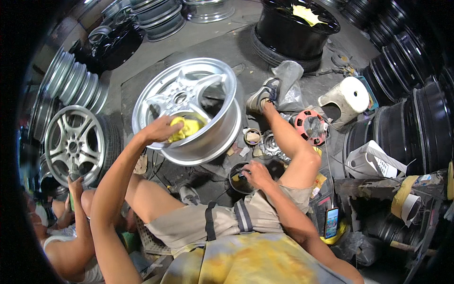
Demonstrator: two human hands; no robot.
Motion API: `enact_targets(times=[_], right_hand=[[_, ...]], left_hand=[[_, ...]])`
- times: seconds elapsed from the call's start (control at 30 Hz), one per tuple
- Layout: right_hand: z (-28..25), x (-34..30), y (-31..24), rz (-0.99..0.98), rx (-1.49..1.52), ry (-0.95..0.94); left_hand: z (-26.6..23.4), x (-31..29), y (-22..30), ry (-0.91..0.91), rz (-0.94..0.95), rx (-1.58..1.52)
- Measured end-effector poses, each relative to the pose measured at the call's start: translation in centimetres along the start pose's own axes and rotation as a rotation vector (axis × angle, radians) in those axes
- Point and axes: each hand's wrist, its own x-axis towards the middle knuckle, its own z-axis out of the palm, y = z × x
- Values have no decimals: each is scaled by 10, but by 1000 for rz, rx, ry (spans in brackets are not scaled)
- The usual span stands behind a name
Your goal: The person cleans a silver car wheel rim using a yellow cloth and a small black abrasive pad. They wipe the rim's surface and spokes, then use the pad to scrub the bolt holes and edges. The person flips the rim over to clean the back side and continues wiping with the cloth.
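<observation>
A silver five-spoke wheel rim (181, 98) stands tilted in front of me, its face turned up. My left hand (162, 129) is closed on a bunched yellow cloth (189, 127), which rests against the near inner side of the rim, below the spokes. Between my knees is a dark round pot (242, 187). Over its mouth, my right hand (258, 174) has its fingers bent and drawn together. Whatever is at those fingertips is too small to make out.
At left another person's hand (74, 185) is at a second silver rim (74, 146). Glossy black rims (298, 35) stand at the back, and more are stacked at right (397, 128). Near my right leg are a white stool (347, 97), a red reel (309, 127) and a phone (331, 222).
</observation>
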Motion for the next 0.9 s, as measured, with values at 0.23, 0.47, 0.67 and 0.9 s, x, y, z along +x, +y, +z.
enact_targets(times=[0.23, 0.47, 0.67, 0.9], right_hand=[[-14, 0, -23, 36, 366, 250], [-36, 2, -87, 216, 778, 156], [-28, 1, -103, 279, 1015, 72], [-34, 2, -123, 299, 1258, 29]], left_hand=[[-7, -105, 86, 314, 209, -1065], [29, -118, 68, 250, 391, -1318], [46, -134, 69, 170, 353, -1611], [56, -173, 86, 275, 420, -661]])
